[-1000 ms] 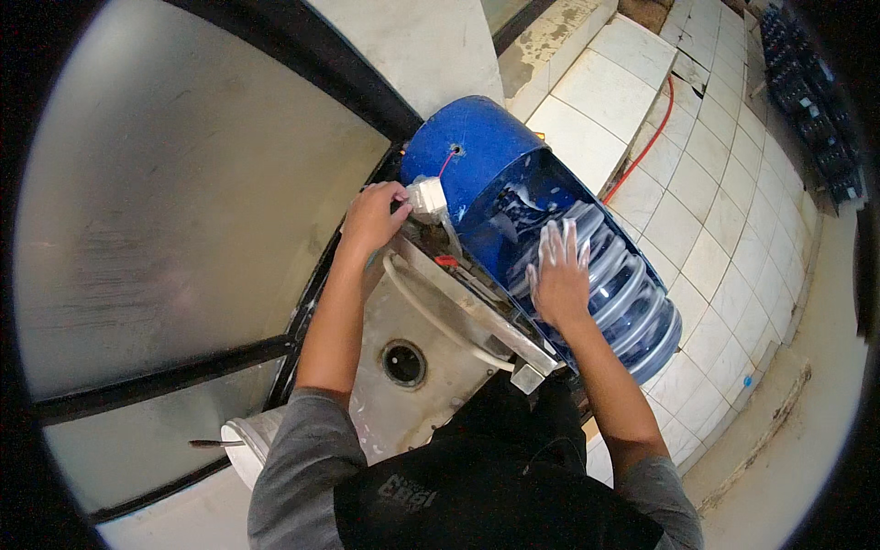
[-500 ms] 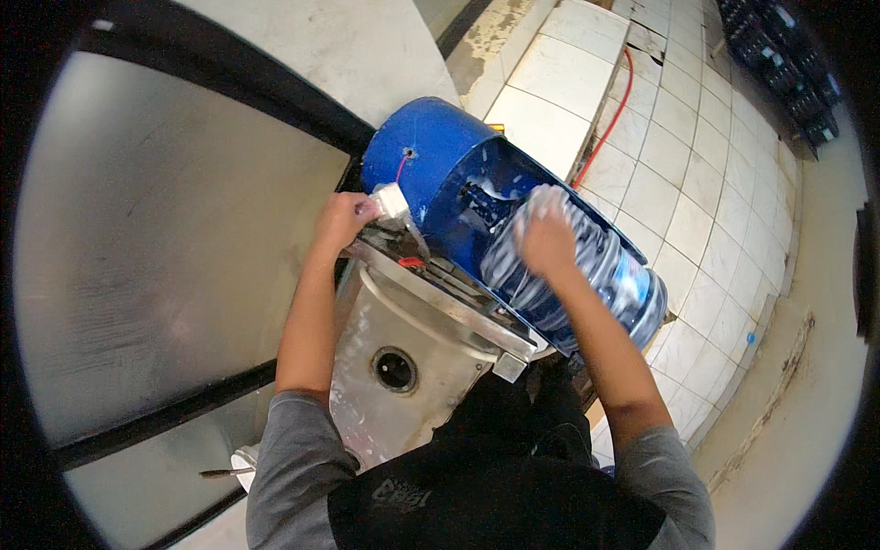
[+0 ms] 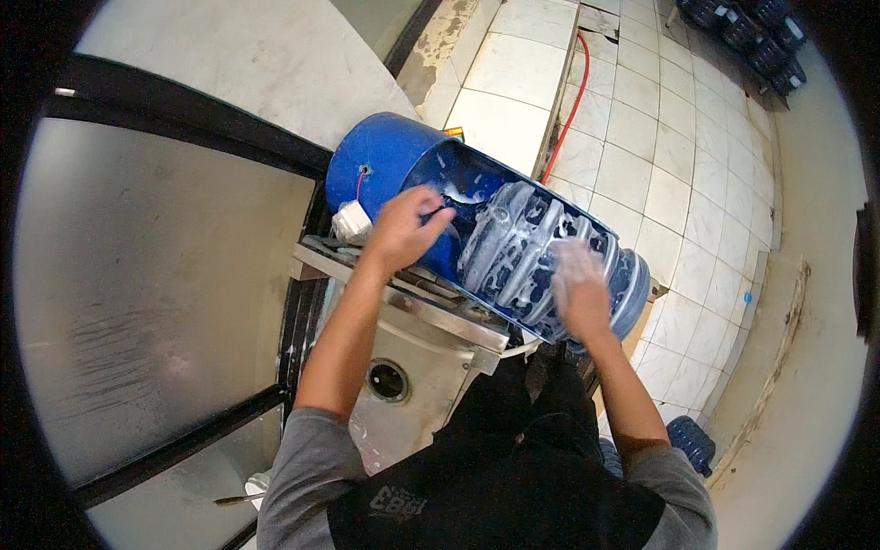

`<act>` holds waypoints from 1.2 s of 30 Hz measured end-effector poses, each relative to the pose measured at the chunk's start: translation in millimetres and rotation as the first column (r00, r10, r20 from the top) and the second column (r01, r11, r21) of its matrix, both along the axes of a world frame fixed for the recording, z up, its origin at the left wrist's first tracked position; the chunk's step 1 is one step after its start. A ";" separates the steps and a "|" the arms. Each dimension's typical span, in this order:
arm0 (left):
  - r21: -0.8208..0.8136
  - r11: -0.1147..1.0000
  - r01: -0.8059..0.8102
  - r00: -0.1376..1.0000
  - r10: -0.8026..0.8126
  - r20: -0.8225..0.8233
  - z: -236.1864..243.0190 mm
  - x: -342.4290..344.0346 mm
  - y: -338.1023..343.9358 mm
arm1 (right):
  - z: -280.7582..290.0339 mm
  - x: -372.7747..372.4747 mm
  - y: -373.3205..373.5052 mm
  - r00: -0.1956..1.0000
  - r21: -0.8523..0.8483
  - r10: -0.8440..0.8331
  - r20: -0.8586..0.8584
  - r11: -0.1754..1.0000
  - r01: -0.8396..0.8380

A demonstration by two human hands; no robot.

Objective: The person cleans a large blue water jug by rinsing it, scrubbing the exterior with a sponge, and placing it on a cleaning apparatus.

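A large clear-blue water jug (image 3: 513, 261), streaked with white foam, lies on its side in a cut-open blue drum (image 3: 390, 151). On the jug's ribbed side, toward its base, my right hand (image 3: 583, 298) presses down. White, foamy material blurs its fingers, and I cannot make out what they close on. My left hand (image 3: 410, 229) hovers by the neck end at the drum's opening, fingers curled and thumb apart, with nothing visible in it. To its left, a white box-shaped switch (image 3: 351, 223) hangs on a red wire from the drum.
A metal sink (image 3: 431, 357) with a round drain (image 3: 388, 379) is below the drum. Frosted panels (image 3: 165, 275) in black frames stand left. A red hose (image 3: 576, 105) crosses the white tiles (image 3: 632, 137). Several dark jugs (image 3: 752, 37) sit far right; another jug (image 3: 689, 443) is near my right arm.
My left hand has let go of the white switch and moved right to the jug's neck. My right hand has slid toward the jug's base. The jug has turned, its label no longer showing.
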State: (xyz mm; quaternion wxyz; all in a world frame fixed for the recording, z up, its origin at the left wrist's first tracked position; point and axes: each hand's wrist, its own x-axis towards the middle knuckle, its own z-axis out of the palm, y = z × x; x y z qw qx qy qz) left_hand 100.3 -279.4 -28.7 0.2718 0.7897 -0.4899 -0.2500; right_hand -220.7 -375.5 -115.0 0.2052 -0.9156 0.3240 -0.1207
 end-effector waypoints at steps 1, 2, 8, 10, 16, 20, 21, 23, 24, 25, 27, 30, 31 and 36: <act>0.068 0.997 0.048 0.999 -0.048 0.003 -23.4 -7.2 -18.6 | -20.6 -29.6 -8.6 0.990 -0.069 -0.138 0.001 0.988 0.138; 0.136 0.986 0.100 0.995 -0.101 0.003 -49.1 -11.9 -37.8 | -41.9 -55.2 -17.8 0.960 -0.137 -0.280 0.013 0.950 0.279; 0.517 0.856 0.006 0.999 0.018 -0.041 -98.8 -75.7 -77.3 | -135.1 -157.3 -89.3 0.659 0.934 -0.752 0.026 0.253 0.252; 0.431 0.884 -0.182 0.983 0.161 0.086 -115.2 -96.1 -84.8 | -202.2 -177.3 -80.6 0.412 0.887 -0.900 -0.144 -0.302 -0.349; 0.437 0.870 -0.229 0.964 0.139 0.228 -118.3 -134.5 -86.0 | -269.9 -148.2 -22.0 0.265 0.862 -0.956 -0.128 -0.240 -0.448; 0.342 0.933 -0.109 0.975 0.033 0.222 -169.9 -145.7 -83.4 | -253.7 -178.5 -44.3 0.232 0.938 -0.970 -0.072 -0.145 -0.315; 0.315 0.945 -0.092 0.983 0.036 0.179 -182.9 -158.3 -88.8 | -242.0 -196.2 -45.1 0.200 0.961 -0.978 -0.060 -0.111 -0.253; 0.292 0.952 -0.089 0.994 0.069 0.079 -201.1 -185.2 -89.9 | -214.1 -227.7 -45.2 0.161 0.990 -0.986 -0.050 -0.070 -0.120; 0.296 0.951 -0.087 0.996 0.083 0.026 -206.5 -193.6 -90.3 | -195.1 -243.9 -43.0 0.131 0.997 -0.990 -0.047 -0.055 -0.054; 0.339 0.937 -0.090 0.994 0.107 -0.031 -193.1 -200.7 -92.8 | -174.7 -259.2 -39.4 0.105 0.999 -0.994 -0.043 -0.042 0.012; 0.278 0.947 -0.160 0.976 0.194 -0.102 -190.5 -226.0 -85.6 | -130.7 -289.6 -45.4 0.103 0.987 -0.994 -0.033 -0.016 0.159; 0.183 0.948 -0.260 0.929 0.297 -0.222 -192.2 -228.3 -72.2 | -63.9 -302.4 -50.8 0.162 0.931 -0.987 0.020 0.078 0.357; 0.176 0.938 -0.299 0.911 0.335 -0.241 -195.6 -224.4 -67.3 | -42.5 -302.2 -54.3 0.232 0.909 -0.971 0.054 0.144 0.390; 0.087 0.816 -0.571 0.619 0.498 -0.608 -254.9 -221.3 -11.0 | 56.0 -268.5 -50.2 0.633 0.746 -0.703 0.326 0.602 0.285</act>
